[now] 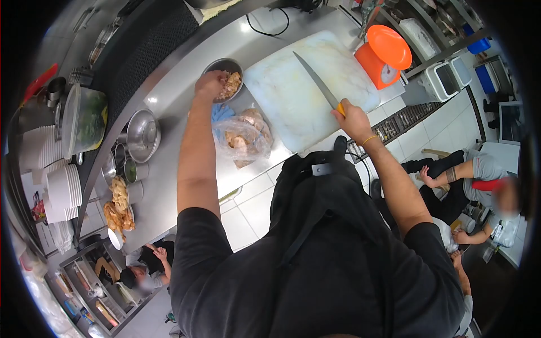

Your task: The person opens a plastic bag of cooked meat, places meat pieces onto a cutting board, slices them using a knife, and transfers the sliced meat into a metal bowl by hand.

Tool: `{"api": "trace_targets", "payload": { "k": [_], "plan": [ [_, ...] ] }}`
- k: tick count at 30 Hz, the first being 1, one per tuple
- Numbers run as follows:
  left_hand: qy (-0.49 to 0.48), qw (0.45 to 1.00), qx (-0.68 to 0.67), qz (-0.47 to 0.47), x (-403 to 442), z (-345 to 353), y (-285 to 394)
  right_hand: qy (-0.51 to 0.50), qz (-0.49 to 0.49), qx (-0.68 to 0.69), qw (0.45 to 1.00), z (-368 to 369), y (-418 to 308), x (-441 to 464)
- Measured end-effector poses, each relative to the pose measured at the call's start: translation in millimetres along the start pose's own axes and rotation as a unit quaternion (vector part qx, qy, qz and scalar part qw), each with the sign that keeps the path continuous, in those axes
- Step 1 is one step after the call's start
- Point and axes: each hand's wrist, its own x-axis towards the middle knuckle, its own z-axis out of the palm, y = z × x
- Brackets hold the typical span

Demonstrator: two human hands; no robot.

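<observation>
My left hand (209, 85) is at the left rim of a metal bowl (239, 66) that holds chopped, pale orange meat (230, 84). Its fingers are bent over the rim, and their tips are hard to make out. My right hand (355, 121) is closed round the yellow handle of a long knife (316, 79), whose blade lies over the white cutting board (282, 96) and points away to the upper left. Beside the board's left edge a clear plastic bag (243, 135) with meat pieces rests on the steel counter, next to a blue cloth or glove (222, 112).
An orange scale (376, 65) stands beyond the board's right corner. Metal bowls (143, 135), containers and fried chicken (117, 208) are at the left counter end. Stacked white dishes (63, 188) sit on a shelf. Other people (487, 186) are at the lower right and lower left.
</observation>
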Motion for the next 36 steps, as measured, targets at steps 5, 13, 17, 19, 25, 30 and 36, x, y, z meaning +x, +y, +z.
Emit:
{"api": "trace_targets", "payload": {
  "k": [5,13,17,19,25,30,36],
  "plan": [
    [0.074,0.985,-0.031,0.154,7.2,14.4,-14.1,-0.001,0.003,-0.010,1.000,-2.9,3.0,0.7],
    [0.075,0.994,0.023,0.078,-25.2,22.2,32.5,-0.006,0.018,-0.018,1.000,8.0,3.6,0.8],
    [0.070,0.997,-0.008,0.035,-19.2,19.1,31.3,-0.004,0.018,-0.021,1.000,9.1,5.3,0.0],
    [0.072,0.997,-0.022,0.022,-18.0,11.9,29.5,0.002,0.009,-0.023,1.000,11.9,8.7,1.1],
    [0.138,0.968,-0.021,0.207,-12.8,10.3,-9.9,-0.011,0.027,-0.029,0.999,14.1,9.1,2.9],
    [0.196,0.968,-0.150,0.049,-80.4,-48.3,20.7,-0.007,0.016,-0.048,0.999,12.1,3.9,1.7],
    [0.246,0.928,-0.280,0.015,-199.5,-56.7,38.5,-0.005,0.014,-0.077,0.997,17.3,-1.1,1.1]
  ]
}}
